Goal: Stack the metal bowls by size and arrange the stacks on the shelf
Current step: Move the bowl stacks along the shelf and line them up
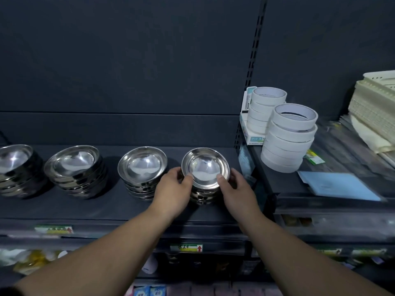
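On the shelf [119,206], gripping the top bowl [205,167] with left hand [173,189] and right hand [235,189]: keep level, centre on stack [203,196].

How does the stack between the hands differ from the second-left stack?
The held stack has narrower bowls than the second-left stack. Its top bowl sits squarely; the second-left stack's tilts. The left hand and right hand grip the held stack; the second-left stack stands untouched. Both are metal.
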The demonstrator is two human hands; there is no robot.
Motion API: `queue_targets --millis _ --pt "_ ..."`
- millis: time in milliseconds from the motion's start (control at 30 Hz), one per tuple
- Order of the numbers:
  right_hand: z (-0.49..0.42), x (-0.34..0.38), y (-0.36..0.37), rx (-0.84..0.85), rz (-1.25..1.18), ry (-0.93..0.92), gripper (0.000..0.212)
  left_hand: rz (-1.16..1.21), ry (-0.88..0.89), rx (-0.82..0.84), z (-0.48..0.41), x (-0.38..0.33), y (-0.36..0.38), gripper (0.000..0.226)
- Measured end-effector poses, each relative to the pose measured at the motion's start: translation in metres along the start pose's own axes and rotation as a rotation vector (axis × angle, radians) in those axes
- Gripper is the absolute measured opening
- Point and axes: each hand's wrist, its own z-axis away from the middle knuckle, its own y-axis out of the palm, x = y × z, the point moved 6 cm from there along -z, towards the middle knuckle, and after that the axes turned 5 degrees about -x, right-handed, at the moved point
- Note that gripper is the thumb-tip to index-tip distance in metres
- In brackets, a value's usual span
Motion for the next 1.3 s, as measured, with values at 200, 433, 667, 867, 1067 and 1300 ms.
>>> queue_targets --millis 200,433,667,867,1067,1300 --pt "0.004 0.004 -0.003 0.138 0.071 -0.1 0.098 0.092 0.067 0.136 0.008 0.015 0.014 0.127" --pt "0.001 0.002 -0.006 0.215 0.159 -0.179 0.111 0.075 0.135 0.159 0.007 0.018 0.022 0.135" --pt "-0.001 0.007 -0.006 0.166 0.215 -0.299 0.1 0.066 0.184 0.102 0.006 0.011 0.019 0.12" --pt "-0.004 0.008 -0.011 0.116 0.185 -0.323 0.084 0.123 0.208 0.086 0.007 0.004 0.017 0.119" --pt "-0.002 0.003 -0.007 0.149 0.212 -0.296 0.084 0.118 0.218 0.101 0.007 0.006 0.017 0.116" --pt "-0.002 0.001 -0.008 0.154 0.194 -0.286 0.078 0.081 0.256 0.1 0.007 0.006 0.016 0.115"
